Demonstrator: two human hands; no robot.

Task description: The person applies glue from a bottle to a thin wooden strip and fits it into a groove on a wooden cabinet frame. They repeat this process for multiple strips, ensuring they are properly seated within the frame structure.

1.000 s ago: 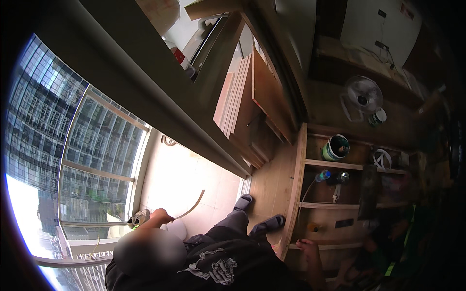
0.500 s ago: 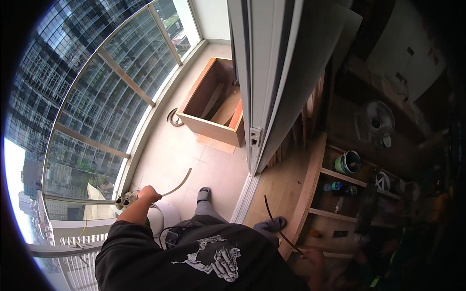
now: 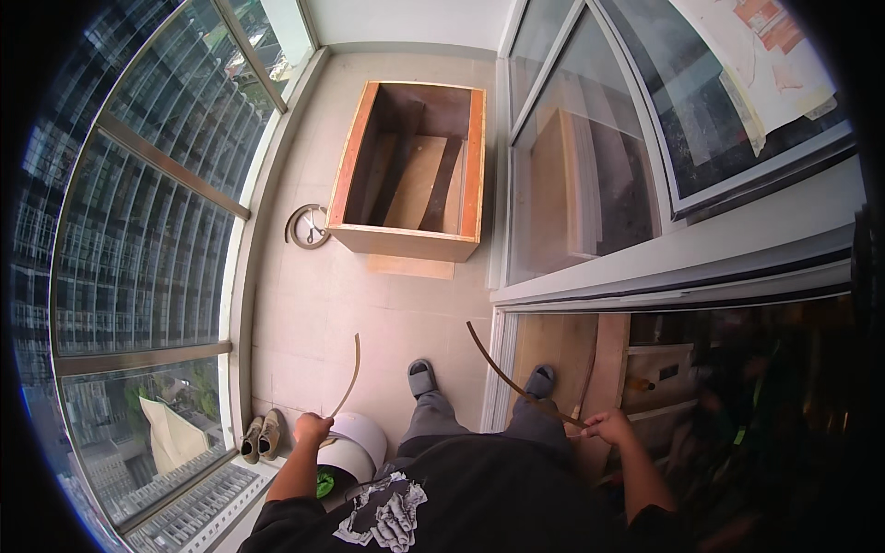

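Low at left of centre, my left hand is closed around one end of a thin brown edging strip, whose free end curves upward over the tiled floor. My right hand, at the lower right, pinches a second, darker-looking edging strip. This one bows up and to the left, passing above my right foot. Ahead lies an open wooden box with loose boards inside. Left of the box, a coil of similar strip rests on the floor with scissors inside its ring.
White round containers stand beside my left forearm, and a pair of shoes sits by the window. A glass sliding door runs along the right. Its floor track separates the tiles from a darker room with wooden shelving.
My view has swung to the right toward the box, and the doorway edge no longer blocks it. Both hands keep their strips. My right hand now shows more clearly.
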